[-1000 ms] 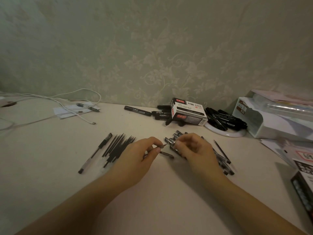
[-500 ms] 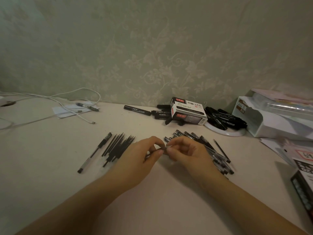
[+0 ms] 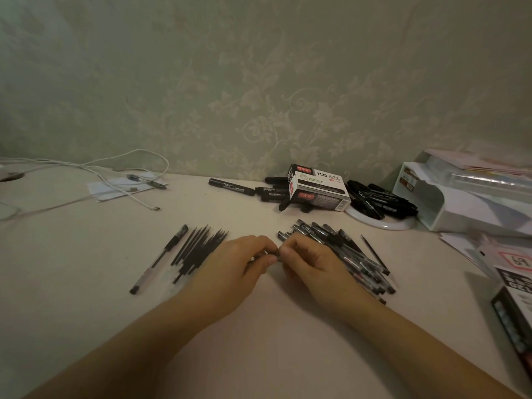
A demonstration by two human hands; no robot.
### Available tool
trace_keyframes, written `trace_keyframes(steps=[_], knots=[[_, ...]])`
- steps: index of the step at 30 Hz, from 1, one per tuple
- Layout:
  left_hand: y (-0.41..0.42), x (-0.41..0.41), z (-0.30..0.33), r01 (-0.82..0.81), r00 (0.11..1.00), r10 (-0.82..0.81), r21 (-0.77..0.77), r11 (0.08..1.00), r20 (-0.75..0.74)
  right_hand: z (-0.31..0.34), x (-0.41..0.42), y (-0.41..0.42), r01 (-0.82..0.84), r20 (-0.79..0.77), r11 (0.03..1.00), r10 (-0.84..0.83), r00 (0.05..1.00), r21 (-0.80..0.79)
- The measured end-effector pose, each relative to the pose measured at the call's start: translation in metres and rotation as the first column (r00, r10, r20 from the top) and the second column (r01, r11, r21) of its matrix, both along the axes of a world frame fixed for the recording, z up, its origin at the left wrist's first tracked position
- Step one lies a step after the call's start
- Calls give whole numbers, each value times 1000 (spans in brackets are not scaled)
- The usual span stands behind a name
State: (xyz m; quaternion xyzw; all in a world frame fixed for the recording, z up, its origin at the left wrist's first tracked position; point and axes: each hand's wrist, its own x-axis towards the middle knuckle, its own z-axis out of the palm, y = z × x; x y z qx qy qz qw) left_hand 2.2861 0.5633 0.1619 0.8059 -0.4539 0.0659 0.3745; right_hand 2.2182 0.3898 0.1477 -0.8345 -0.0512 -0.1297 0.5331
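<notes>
Left hand (image 3: 241,263) and right hand (image 3: 309,262) meet fingertip to fingertip, pinching a small pen part (image 3: 275,257); refills (image 3: 198,249) left, pens (image 3: 354,254) right.

The marker box (image 3: 318,187) reads "1120"; the label at right (image 3: 518,260) shows "69".

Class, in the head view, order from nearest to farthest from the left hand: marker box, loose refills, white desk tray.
1. Loose refills, just beside the left hand.
2. Marker box, back by the wall.
3. White desk tray, far right.
</notes>
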Motion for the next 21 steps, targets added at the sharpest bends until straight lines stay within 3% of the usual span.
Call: trace_keyframes(steps=[7, 13, 21], knots=[[3, 1, 5, 10, 1000, -7, 103, 995, -25, 0, -2, 0, -25, 44, 990, 19, 999, 140], [5, 1, 8, 23, 998, -19, 73, 997, -58, 2, -1, -2, 12, 18, 979, -16, 1000, 203], [3, -2, 8, -8, 995, 8, -2, 1000, 101, -2, 0, 4, 85, 56, 995, -82, 995, -55]])
